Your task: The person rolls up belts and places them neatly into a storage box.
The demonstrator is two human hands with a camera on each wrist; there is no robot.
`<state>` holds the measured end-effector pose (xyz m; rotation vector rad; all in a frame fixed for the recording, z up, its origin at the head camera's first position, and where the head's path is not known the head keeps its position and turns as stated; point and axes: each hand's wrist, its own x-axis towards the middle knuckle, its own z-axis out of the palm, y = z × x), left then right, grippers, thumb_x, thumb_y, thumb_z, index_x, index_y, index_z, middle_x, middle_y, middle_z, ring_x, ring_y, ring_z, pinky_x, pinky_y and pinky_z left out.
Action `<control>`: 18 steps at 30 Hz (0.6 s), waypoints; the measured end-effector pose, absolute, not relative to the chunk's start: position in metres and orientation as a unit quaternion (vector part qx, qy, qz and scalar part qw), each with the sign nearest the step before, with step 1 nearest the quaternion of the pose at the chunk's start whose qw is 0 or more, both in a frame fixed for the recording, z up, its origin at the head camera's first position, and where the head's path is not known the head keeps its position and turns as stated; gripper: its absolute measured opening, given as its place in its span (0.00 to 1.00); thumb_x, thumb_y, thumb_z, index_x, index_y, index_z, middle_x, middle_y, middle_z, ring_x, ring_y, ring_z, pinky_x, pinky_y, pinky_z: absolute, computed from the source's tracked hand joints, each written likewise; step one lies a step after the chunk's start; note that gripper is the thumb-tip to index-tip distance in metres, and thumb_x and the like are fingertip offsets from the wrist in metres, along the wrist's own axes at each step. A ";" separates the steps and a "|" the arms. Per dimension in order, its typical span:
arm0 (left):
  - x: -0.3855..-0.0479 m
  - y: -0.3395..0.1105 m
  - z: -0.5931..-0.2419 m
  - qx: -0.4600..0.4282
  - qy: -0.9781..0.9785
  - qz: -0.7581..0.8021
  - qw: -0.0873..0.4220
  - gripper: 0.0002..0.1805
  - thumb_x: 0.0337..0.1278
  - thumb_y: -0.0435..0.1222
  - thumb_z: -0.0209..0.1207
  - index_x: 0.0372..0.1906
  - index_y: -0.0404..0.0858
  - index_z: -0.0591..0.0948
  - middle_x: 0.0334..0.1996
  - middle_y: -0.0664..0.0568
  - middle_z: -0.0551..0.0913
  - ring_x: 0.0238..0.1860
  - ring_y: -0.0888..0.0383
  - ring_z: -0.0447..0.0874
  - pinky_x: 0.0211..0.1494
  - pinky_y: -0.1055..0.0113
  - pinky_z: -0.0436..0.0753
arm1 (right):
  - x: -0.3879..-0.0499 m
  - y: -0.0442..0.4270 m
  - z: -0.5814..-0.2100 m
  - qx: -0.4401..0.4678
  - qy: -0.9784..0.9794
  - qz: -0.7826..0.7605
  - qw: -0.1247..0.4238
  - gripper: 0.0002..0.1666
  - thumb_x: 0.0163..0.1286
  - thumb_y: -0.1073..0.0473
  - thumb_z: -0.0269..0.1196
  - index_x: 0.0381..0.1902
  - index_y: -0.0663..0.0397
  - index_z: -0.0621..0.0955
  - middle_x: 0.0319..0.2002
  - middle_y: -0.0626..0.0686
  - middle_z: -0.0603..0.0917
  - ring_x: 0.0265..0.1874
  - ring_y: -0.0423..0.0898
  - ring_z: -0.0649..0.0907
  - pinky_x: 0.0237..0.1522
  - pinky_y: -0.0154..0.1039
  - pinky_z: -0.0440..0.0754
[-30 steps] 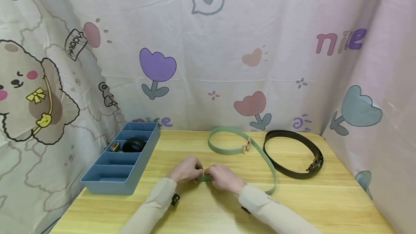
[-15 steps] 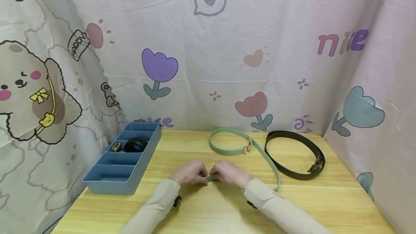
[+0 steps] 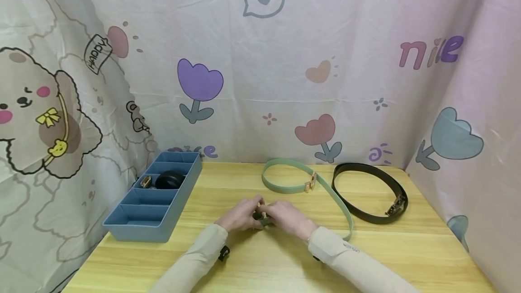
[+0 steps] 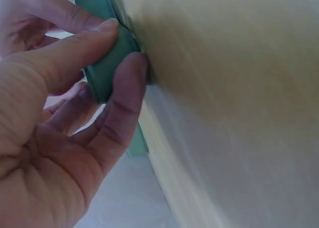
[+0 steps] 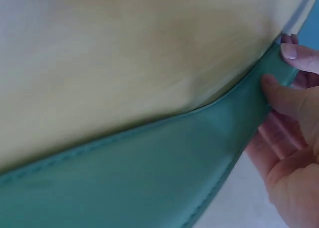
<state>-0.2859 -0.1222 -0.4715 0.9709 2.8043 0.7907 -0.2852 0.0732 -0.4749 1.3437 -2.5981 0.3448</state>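
Note:
A light green belt (image 3: pixel 284 189) with a gold-coloured buckle (image 3: pixel 310 182) lies on the table, looped at the back. Its strap curves forward on the right and passes out of sight behind the right forearm. At the table's middle, my left hand (image 3: pixel 239 216) pinches a small curled part of green strap (image 4: pixel 104 73) between thumb and fingers. Close beside it, my right hand (image 3: pixel 290 219) holds the strap (image 5: pixel 149 173), thumb on its face and fingers behind. In the head view the fingers largely cover the curled part.
To the left stands a blue-grey tray (image 3: pixel 176 211) with several compartments. One holds a coiled black belt (image 3: pixel 169 180) and a gold-coloured buckle (image 3: pixel 145 181). A looped black belt (image 3: pixel 368 217) lies at the right. A printed curtain (image 3: pixel 244 130) hangs behind the table (image 3: pixel 260 270).
Both hands have shifted slightly to the right and come closer together around the curled green strap. The strap's forward bend has moved a little to the right.

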 end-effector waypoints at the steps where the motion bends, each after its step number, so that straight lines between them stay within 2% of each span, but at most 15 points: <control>1: -0.287 -0.122 -0.472 0.317 0.911 0.261 0.035 0.26 0.44 0.36 0.75 0.48 0.43 0.73 0.40 0.51 0.88 0.40 0.60 0.82 0.45 0.67 0.79 | -0.285 0.074 -0.475 0.461 -0.875 0.105 0.104 0.11 0.62 0.59 0.69 0.41 0.43 0.81 0.33 0.44 0.87 0.30 0.36 0.83 0.35 0.30 0.80; 4: -0.287 -0.122 -0.472 0.317 0.909 0.266 0.053 0.27 0.46 0.36 0.74 0.50 0.42 0.73 0.43 0.49 0.88 0.44 0.57 0.84 0.49 0.64 0.80 | -0.286 0.074 -0.476 0.472 -0.872 0.069 0.110 0.10 0.61 0.58 0.69 0.41 0.41 0.83 0.32 0.42 0.86 0.28 0.33 0.82 0.34 0.28 0.78; 7: -0.287 -0.121 -0.472 0.324 0.910 0.252 0.061 0.25 0.46 0.36 0.73 0.51 0.40 0.77 0.45 0.50 0.88 0.47 0.56 0.83 0.52 0.63 0.81 | -0.284 0.072 -0.476 0.473 -0.874 0.054 0.098 0.07 0.62 0.58 0.68 0.39 0.42 0.85 0.31 0.42 0.87 0.28 0.32 0.82 0.33 0.25 0.78; 9: -0.284 -0.119 -0.472 0.325 0.913 0.239 0.052 0.19 0.46 0.36 0.73 0.45 0.42 0.81 0.40 0.53 0.87 0.41 0.59 0.83 0.46 0.66 0.81 | -0.283 0.070 -0.476 0.467 -0.878 0.069 0.082 0.02 0.64 0.59 0.67 0.34 0.44 0.85 0.29 0.42 0.86 0.25 0.31 0.80 0.30 0.23 0.76; 12: -0.282 -0.114 -0.473 0.323 0.922 0.214 0.013 0.08 0.45 0.36 0.73 0.31 0.43 0.84 0.28 0.59 0.84 0.29 0.66 0.75 0.33 0.72 0.76 | -0.280 0.068 -0.475 0.461 -0.879 0.089 0.083 0.06 0.64 0.61 0.67 0.28 0.46 0.83 0.23 0.40 0.82 0.20 0.31 0.73 0.25 0.22 0.71; 14: -0.281 -0.111 -0.474 0.316 0.927 0.203 -0.006 0.07 0.43 0.33 0.72 0.23 0.43 0.83 0.23 0.60 0.79 0.24 0.67 0.70 0.29 0.73 0.72 | -0.279 0.068 -0.475 0.462 -0.877 0.096 0.092 0.08 0.65 0.62 0.66 0.26 0.47 0.81 0.20 0.41 0.79 0.19 0.32 0.69 0.23 0.23 0.69; 18: -0.282 -0.105 -0.474 0.320 0.926 0.199 -0.013 0.07 0.40 0.32 0.73 0.21 0.43 0.84 0.21 0.61 0.79 0.24 0.68 0.69 0.29 0.73 0.72 | -0.280 0.073 -0.478 0.464 -0.875 0.098 0.094 0.06 0.65 0.63 0.64 0.28 0.47 0.82 0.23 0.42 0.80 0.20 0.31 0.70 0.24 0.23 0.68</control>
